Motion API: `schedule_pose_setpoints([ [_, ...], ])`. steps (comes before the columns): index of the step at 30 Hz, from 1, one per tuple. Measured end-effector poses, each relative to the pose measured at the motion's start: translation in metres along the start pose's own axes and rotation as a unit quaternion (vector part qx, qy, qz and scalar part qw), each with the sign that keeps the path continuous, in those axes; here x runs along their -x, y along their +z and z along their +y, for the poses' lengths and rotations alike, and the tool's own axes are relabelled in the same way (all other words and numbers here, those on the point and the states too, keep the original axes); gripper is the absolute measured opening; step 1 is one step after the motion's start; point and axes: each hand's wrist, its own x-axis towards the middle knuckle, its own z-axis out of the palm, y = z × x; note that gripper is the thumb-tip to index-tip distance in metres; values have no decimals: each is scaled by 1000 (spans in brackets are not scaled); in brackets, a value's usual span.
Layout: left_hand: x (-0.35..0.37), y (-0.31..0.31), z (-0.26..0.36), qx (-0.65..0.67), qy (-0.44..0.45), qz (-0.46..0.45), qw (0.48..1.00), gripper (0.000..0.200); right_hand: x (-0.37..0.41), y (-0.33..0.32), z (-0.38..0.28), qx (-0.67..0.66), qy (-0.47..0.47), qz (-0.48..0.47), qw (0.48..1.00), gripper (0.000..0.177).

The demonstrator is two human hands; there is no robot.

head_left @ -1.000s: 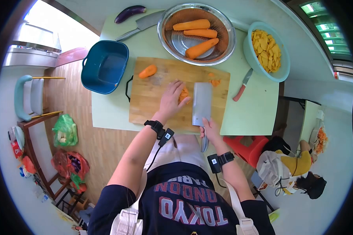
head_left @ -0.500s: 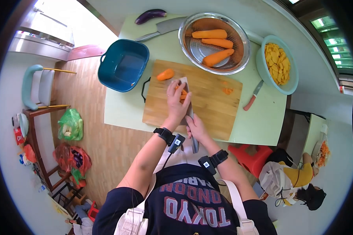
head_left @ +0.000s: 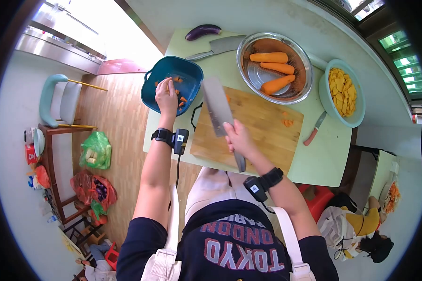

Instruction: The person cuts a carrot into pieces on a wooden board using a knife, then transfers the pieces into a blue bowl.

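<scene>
My left hand (head_left: 166,96) hangs over the teal basin (head_left: 192,75) at the table's left end, fingers pointing down and loosely apart. Orange carrot pieces (head_left: 181,99) lie in the basin around the fingertips. My right hand (head_left: 237,136) grips the handle of a cleaver (head_left: 215,108), whose broad blade is lifted and tilted over the left edge of the wooden cutting board (head_left: 262,140). A few carrot bits (head_left: 286,122) lie on the board's right part.
A steel colander (head_left: 301,89) holds three whole carrots (head_left: 269,57). A pale blue bowl (head_left: 356,119) holds yellow slices. A second cleaver (head_left: 219,47), an eggplant (head_left: 203,31) and a red-handled knife (head_left: 314,129) lie on the green table (head_left: 314,164). Another person crouches at lower right.
My left hand has carried the cut carrot from the board leftward to the basin, where pieces now lie. The cleaver has risen off the board and swung left.
</scene>
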Motion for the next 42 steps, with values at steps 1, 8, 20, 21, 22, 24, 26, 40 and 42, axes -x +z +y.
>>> schedule_pose_setpoints([
  [1,1,-1,-1,0,2,-2,1000,17,4,-10,8,-6,10,12,1000,24],
  [8,59,20,51,53,191,-169,965,26,58,-73,58,-13,76,117,990,25],
  [20,99,50,67,73,12,-429,900,42,111,-90,94,35,92,181,978,30],
  [21,106,48,73,73,17,-433,898,42,114,-91,94,61,77,179,979,31],
  [22,113,46,78,93,24,-478,873,43,117,-92,95,57,77,184,978,31],
  [24,126,42,90,105,14,-534,838,43,123,-96,98,149,76,196,966,31],
  [26,140,45,87,124,-25,-519,845,41,123,-103,120,202,48,209,956,30],
  [40,181,59,92,120,-55,-266,955,13,119,-88,98,381,-47,202,901,23],
  [42,184,62,91,152,-72,-253,953,10,122,-87,87,399,-14,197,895,22],
])
